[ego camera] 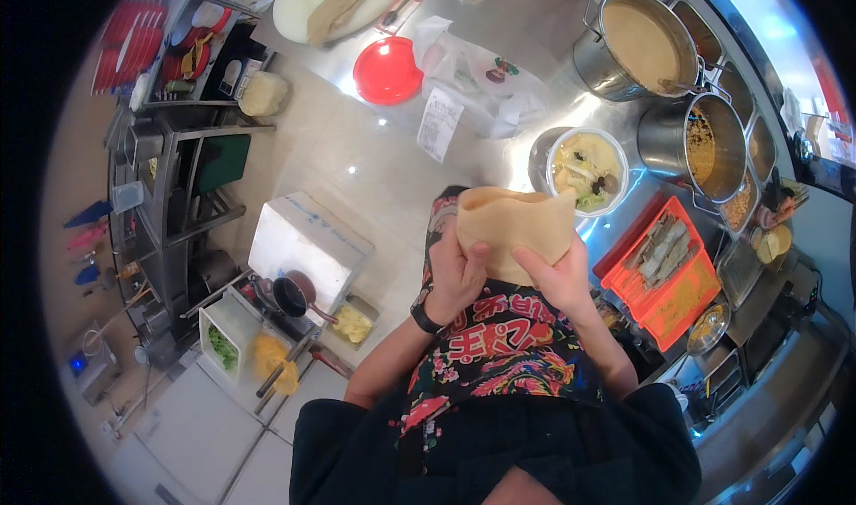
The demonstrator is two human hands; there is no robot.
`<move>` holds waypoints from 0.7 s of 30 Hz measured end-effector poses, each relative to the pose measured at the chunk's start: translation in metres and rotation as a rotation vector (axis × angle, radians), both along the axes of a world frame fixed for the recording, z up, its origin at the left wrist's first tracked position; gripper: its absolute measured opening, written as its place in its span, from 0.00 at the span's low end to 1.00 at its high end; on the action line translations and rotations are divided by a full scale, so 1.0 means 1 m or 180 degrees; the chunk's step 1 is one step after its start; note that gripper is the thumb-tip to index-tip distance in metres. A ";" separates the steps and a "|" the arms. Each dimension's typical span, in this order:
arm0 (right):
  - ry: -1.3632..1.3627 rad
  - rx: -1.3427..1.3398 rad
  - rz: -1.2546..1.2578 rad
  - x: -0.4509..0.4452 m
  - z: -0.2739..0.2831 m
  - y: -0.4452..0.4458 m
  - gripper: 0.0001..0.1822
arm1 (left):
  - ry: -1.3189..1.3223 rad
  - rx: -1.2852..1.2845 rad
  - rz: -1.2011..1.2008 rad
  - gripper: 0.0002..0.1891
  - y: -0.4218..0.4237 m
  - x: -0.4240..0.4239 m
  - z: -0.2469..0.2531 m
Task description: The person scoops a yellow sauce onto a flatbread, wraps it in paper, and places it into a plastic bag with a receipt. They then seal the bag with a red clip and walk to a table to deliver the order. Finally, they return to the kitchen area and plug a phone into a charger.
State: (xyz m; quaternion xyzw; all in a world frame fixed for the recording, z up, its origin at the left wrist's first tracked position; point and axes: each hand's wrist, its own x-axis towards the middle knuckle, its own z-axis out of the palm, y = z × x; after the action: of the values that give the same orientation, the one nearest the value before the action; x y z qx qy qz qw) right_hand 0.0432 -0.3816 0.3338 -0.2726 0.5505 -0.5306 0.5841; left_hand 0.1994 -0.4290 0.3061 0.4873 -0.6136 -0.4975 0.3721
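Observation:
My left hand (457,271) and my right hand (557,271) grip a tan paper bag (515,227) from either side, with the thumbs on its near face. Its top edge is parted a little on the left. Whatever may be inside cannot be seen. Just beyond my right hand, a round white-rimmed bowl (587,171) of soup with greens, pale strips and dark pieces sits on the steel counter (521,10). A white plastic bag (481,70) lies farther off, beside a printed receipt (439,125) and a red round lid (388,70).
Two steel pots, one of pale broth (642,44) and one of yellowish contents (699,147), stand at the right. Nearer is an orange tray (675,291) with grey strips. A white cutting board (294,3) lies far left. On the left are a white foam box (307,237) and a black pan (293,294).

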 end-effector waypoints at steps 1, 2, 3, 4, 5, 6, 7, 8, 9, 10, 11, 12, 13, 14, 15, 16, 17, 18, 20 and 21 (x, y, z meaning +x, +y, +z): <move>-0.0054 -0.0080 -0.0149 0.001 -0.005 -0.006 0.25 | -0.0104 -0.0121 0.0114 0.21 -0.005 -0.002 -0.007; 0.0220 -0.0230 -0.0262 -0.001 -0.016 -0.008 0.24 | -0.0082 0.0031 0.0190 0.18 -0.017 -0.001 -0.020; 0.0484 -0.0366 -0.0378 -0.004 -0.029 -0.004 0.24 | -0.0219 0.0837 0.0126 0.19 -0.028 0.018 -0.041; 0.0771 -0.0511 -0.0489 -0.009 -0.042 -0.001 0.23 | -0.0039 0.1241 0.0320 0.20 -0.045 0.029 -0.050; 0.1678 -0.0361 -0.1007 -0.018 -0.053 0.007 0.20 | 0.0155 0.1633 0.0548 0.22 -0.061 0.040 -0.060; 0.2058 0.0126 -0.1637 -0.029 -0.073 0.020 0.21 | 0.0472 0.1591 0.0865 0.23 -0.083 0.046 -0.064; 0.2829 0.0547 -0.2081 -0.044 -0.094 0.036 0.21 | 0.0785 0.1526 0.1154 0.24 -0.105 0.051 -0.068; 0.3460 0.0782 -0.2383 -0.060 -0.123 0.050 0.19 | 0.0898 0.1424 0.1244 0.26 -0.131 0.060 -0.074; 0.3659 0.1063 -0.2560 -0.071 -0.141 0.059 0.25 | 0.0691 0.1188 0.1312 0.26 -0.157 0.071 -0.085; 0.2823 0.1453 -0.2762 -0.081 -0.156 0.068 0.29 | 0.0486 0.0948 0.1342 0.26 -0.185 0.081 -0.099; 0.1974 0.1784 -0.2931 -0.085 -0.165 0.071 0.33 | 0.0077 0.0763 0.1380 0.27 -0.214 0.093 -0.114; 0.1190 0.1851 -0.2899 -0.082 -0.164 0.065 0.34 | -0.0314 0.0567 0.1418 0.27 -0.245 0.103 -0.128; 0.0424 0.1869 -0.2855 -0.083 -0.158 0.057 0.36 | -0.0680 0.0365 0.1446 0.27 -0.275 0.105 -0.138; -0.0328 0.1836 -0.2813 -0.083 -0.154 0.050 0.37 | -0.0768 0.0149 0.1325 0.28 -0.305 0.094 -0.137; -0.0384 0.1653 -0.2823 -0.081 -0.156 0.043 0.37 | -0.0868 -0.0063 0.1209 0.28 -0.331 0.083 -0.134; -0.0439 0.1484 -0.2808 -0.076 -0.160 0.037 0.36 | -0.1070 -0.0372 0.1199 0.27 -0.359 0.077 -0.142; -0.0477 0.1318 -0.2816 -0.072 -0.163 0.031 0.36 | -0.1247 -0.0680 0.1167 0.26 -0.387 0.070 -0.153; -0.0447 0.1415 -0.2998 -0.067 -0.163 0.023 0.35 | -0.0963 -0.0373 0.1215 0.25 -0.413 0.070 -0.166; -0.0450 0.1282 -0.3182 -0.065 -0.167 0.013 0.47 | -0.0405 0.0293 0.1295 0.23 -0.459 0.052 -0.197; -0.0541 0.1283 -0.3296 -0.066 -0.168 0.009 0.47 | 0.0138 0.0411 0.1192 0.22 -0.464 0.029 -0.205</move>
State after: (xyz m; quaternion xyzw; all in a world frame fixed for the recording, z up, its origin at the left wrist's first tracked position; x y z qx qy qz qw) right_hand -0.0223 -0.3721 0.1661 0.1939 0.6540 -0.6525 0.3302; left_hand 0.2283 -0.8934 0.1012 0.6049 -0.4709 -0.4683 0.4393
